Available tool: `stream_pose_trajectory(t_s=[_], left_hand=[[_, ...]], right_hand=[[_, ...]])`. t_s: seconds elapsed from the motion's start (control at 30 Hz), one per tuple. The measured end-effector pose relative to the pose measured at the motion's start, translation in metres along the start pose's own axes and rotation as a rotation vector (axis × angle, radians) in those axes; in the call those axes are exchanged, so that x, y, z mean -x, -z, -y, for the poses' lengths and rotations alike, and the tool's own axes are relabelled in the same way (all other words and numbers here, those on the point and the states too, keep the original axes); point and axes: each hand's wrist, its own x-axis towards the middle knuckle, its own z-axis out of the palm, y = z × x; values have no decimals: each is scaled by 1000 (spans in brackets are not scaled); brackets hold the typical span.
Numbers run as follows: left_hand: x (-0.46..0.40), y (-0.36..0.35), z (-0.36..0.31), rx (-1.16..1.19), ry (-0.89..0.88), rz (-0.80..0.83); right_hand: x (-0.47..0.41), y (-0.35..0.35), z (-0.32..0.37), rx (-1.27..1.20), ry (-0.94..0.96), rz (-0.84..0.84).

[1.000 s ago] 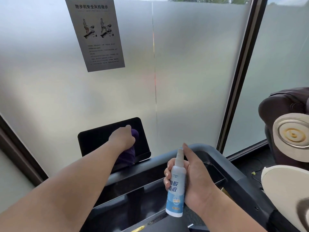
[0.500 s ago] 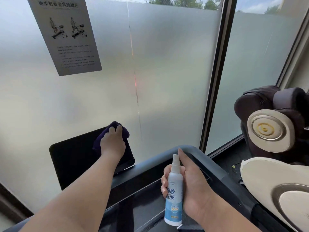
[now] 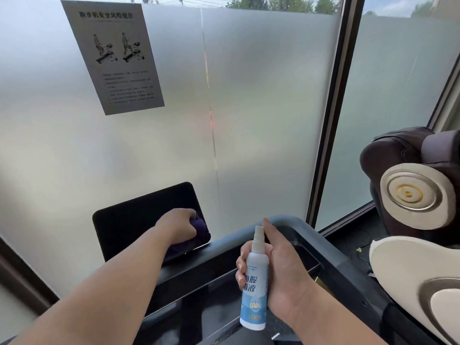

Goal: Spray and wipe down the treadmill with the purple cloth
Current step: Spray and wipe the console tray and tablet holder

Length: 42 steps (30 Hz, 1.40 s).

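Observation:
The treadmill's black screen (image 3: 139,215) stands tilted at the lower left, above the dark console frame (image 3: 311,242). My left hand (image 3: 178,224) grips the purple cloth (image 3: 198,226) and presses it against the screen's lower right corner; most of the cloth is hidden under the hand. My right hand (image 3: 278,272) holds a white and blue spray bottle (image 3: 255,282) upright over the console, thumb up beside the nozzle.
Frosted glass (image 3: 261,108) rises straight behind the treadmill, with a safety notice (image 3: 114,56) stuck on it and a dark window post (image 3: 331,125) to the right. A brown and cream massage chair (image 3: 413,195) stands close at the right.
My left hand has drawn the cloth down the screen from its upper right to its lower right corner. The bottle stays held in my right hand.

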Motion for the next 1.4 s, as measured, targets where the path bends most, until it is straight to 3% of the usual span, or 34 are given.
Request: stream_pose_trajectory(t_s=[0.27,0.6,1.0,1.1,1.27,1.4], left_hand=[[-36,52,-3,51,62,-454],[-45,-37,-21,-341,36,-371],[5,-64,-14,-319,-32,-142],[10,-42,-14,-314,-46,-200],[-1,6,-6,-284,-20,-486],[-18,21,9,-327,-58,-595]], right_hand=[[6,4,5,-37,38,-39],[5,15,-4,-23,35,-61],[10,4,-6,-21,4,-24],[10,1,-3,-41,0,-18],[4,-2,5,-45,-21,8],[1,-6,8,-34,-29,25]])
